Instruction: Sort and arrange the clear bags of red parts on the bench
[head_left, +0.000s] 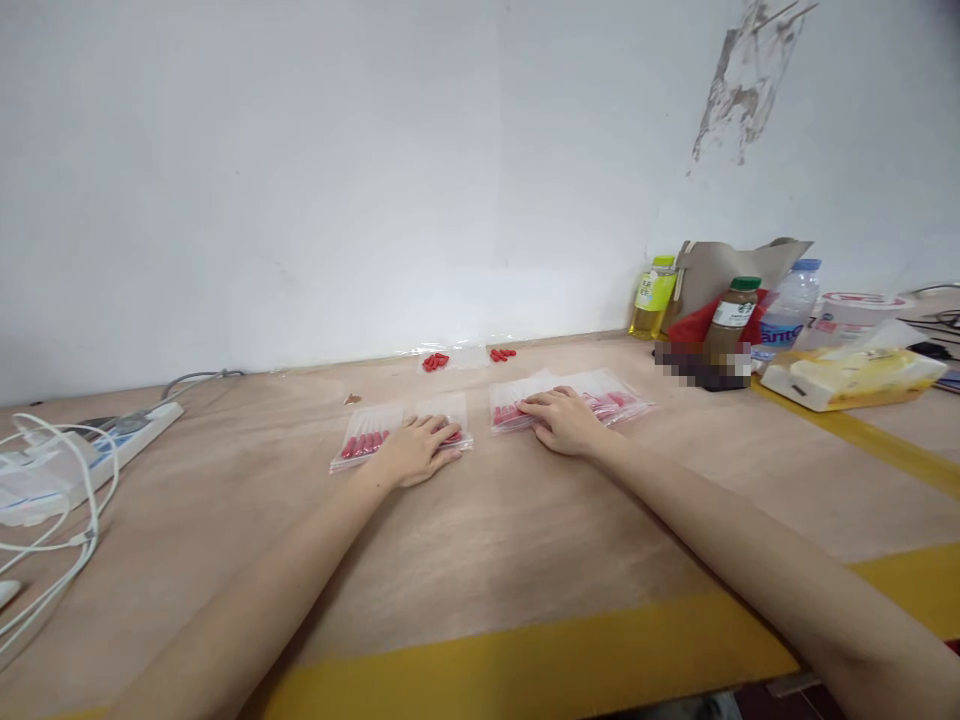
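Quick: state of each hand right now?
Left hand: open, resting on clear, flat plastic bags of elongated red pieces.
Right hand: open, resting on similar bags.

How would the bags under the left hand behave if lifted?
Probably floppy: the bags look like thin, clear plastic. Likely heavier at one end, since red pieces lie along the near edge. Perhaps slippery, given the shiny surface.

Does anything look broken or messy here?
Yes! High on the right, the wall has a ragged, damaged patch, unlike the smooth paint around it. On the left, white cables loop messily by the power strip. There's also a small brown mark on the table, too tiny to identify.
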